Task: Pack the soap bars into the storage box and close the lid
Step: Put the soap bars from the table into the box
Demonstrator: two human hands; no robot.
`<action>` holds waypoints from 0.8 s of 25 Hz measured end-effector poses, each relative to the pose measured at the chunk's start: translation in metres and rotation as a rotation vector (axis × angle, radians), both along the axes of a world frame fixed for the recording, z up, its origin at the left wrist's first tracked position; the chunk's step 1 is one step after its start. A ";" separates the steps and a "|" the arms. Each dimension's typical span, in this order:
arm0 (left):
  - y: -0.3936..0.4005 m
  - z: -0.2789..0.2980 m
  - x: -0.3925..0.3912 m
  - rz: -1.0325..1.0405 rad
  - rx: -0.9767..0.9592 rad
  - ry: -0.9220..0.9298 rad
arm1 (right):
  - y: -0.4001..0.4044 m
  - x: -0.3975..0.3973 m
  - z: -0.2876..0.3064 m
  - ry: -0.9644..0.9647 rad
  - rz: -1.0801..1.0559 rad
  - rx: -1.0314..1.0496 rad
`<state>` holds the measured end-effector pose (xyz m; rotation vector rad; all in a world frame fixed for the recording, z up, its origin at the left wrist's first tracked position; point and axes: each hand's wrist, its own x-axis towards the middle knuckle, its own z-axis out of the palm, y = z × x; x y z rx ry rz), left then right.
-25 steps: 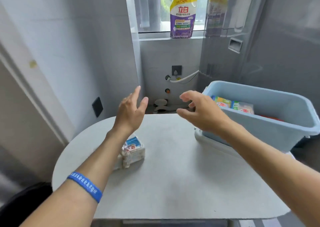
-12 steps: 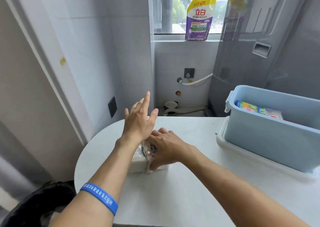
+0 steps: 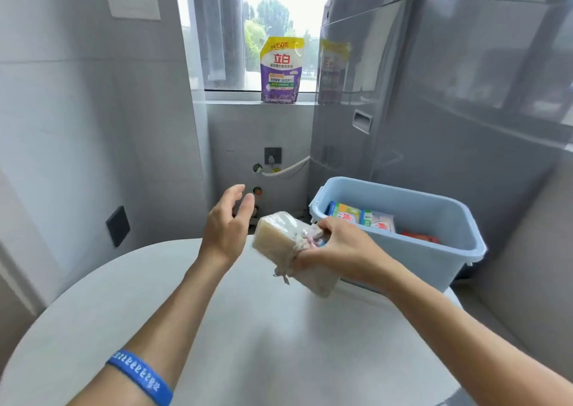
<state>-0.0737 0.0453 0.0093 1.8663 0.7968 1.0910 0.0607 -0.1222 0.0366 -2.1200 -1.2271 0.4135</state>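
Note:
My right hand (image 3: 338, 250) grips a pack of pale soap bars (image 3: 280, 235) wrapped in clear plastic, held in the air above the table, just left of the light blue storage box (image 3: 434, 250). The box stands open on the table's right side. Inside it lie wrapped soap bars (image 3: 362, 219) with green, yellow and white labels, plus something red. My left hand (image 3: 228, 229) hovers with fingers apart beside the pack's left end, holding nothing. A white lid (image 3: 350, 284) seems to lie under the box, mostly hidden.
The round white table (image 3: 248, 343) fills the foreground. A purple and yellow detergent pouch (image 3: 280, 70) stands on the window sill. A grey appliance (image 3: 465, 95) rises behind the box. Tiled wall on the left carries a dark socket (image 3: 117, 225).
My right hand has lifted the soap pack off the table and carried it right, toward the box. My left hand has stayed open and let the pack go.

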 end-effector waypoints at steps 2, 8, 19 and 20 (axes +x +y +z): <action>-0.017 0.018 0.025 -0.009 -0.059 -0.230 | -0.023 0.039 0.038 0.155 -0.130 0.099; -0.077 0.009 0.103 -0.333 0.482 0.445 | -0.069 0.131 0.065 0.070 -0.608 0.078; -0.075 -0.010 0.113 -0.217 0.663 0.500 | -0.047 0.139 0.011 -0.555 -0.642 -0.613; -0.075 -0.011 0.114 -0.223 0.680 0.512 | -0.048 0.141 0.011 -0.589 -0.625 -0.671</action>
